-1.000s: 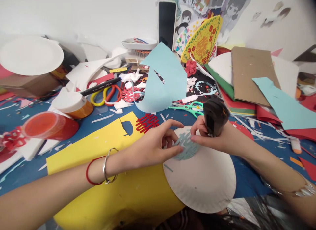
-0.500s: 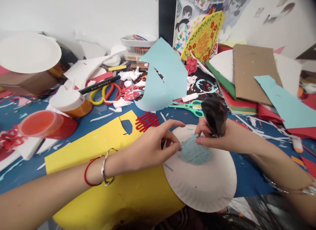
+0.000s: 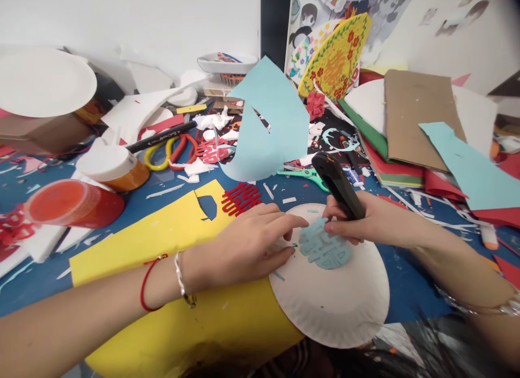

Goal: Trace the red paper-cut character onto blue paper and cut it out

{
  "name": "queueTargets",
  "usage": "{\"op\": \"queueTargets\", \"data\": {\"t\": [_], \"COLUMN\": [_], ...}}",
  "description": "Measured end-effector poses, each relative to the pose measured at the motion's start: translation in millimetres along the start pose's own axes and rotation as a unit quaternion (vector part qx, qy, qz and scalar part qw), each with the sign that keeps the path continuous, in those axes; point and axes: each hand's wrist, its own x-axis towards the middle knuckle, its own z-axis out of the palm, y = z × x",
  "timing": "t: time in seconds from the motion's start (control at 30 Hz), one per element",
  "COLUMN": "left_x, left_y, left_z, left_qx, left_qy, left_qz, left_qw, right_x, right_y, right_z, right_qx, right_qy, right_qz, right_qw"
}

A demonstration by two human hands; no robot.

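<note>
A pale blue paper cut-out (image 3: 320,251) with a lattice pattern lies on an upside-down white paper plate (image 3: 337,313). My right hand (image 3: 353,221) grips a long black-handled tool (image 3: 337,183) slanting up to the left; its working end is hidden. The right thumb and fingertips are at the cut-out's upper edge. My left hand (image 3: 252,237) hovers at the plate's left side, thumb and index finger apart, beside the cut-out. Small blue paper slivers lie on the plate. Under the left arm spreads a yellow sheet (image 3: 195,324), with a red cut-out (image 3: 241,199) at its upper edge.
Green scissors (image 3: 304,174) and a large light blue sheet (image 3: 272,118) lie beyond the plate. Tubs of red (image 3: 77,204) and orange (image 3: 114,169) stand on the left. Cardboard (image 3: 422,118) tops a paper stack on the right. A phone (image 3: 275,28) stands behind.
The black-handled tool has tilted, its upper end swinging left. My left fingertips have spread apart and drawn back slightly from the cut-out, whose pattern shows more clearly now.
</note>
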Motion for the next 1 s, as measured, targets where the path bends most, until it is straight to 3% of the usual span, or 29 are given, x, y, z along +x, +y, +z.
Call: {"op": "queueTargets", "data": {"t": [0.1, 0.17, 0.23, 0.3, 0.37, 0.53, 0.63, 0.7, 0.83, 1.0], "left_x": [1, 2, 1, 1, -1, -10, -13, -12, -5, -3], "left_y": [1, 0, 0, 2, 4, 6, 6, 6, 4, 1], "left_z": [-2.0, -2.3, -2.7, -3.5, -4.7, -6.8, -6.6, -5.4, -2.5, -2.1], "left_qx": [0.012, 0.014, 0.01, 0.007, 0.008, 0.051, 0.08, 0.081, 0.049, 0.026], "left_qy": [-0.006, -0.009, -0.011, -0.012, 0.01, 0.138, 0.168, 0.156, 0.077, 0.013], "left_qz": [0.019, 0.026, 0.026, 0.026, 0.032, 0.089, 0.093, 0.059, -0.022, -0.056], "left_qw": [1.0, 1.0, 1.0, 1.0, 0.999, 0.985, 0.978, 0.983, 0.996, 0.998], "right_x": [0, -1, -2, -2, -2, 2, 3, 3, 5, 0], "right_y": [0, 0, -1, -1, 0, 2, 1, 1, 3, -3], "right_z": [0, -1, -2, -2, -1, 3, 4, 5, 6, 3], "right_qx": [-0.005, -0.066, -0.168, -0.267, -0.31, -0.317, -0.326, -0.339, -0.364, -0.355], "right_qy": [-0.016, 0.003, 0.07, 0.147, 0.158, 0.133, 0.12, 0.106, 0.092, 0.09], "right_qz": [0.011, -0.001, -0.038, -0.082, -0.099, -0.104, -0.107, -0.118, -0.157, -0.201], "right_qw": [1.0, 0.998, 0.982, 0.949, 0.932, 0.933, 0.932, 0.927, 0.913, 0.908]}}
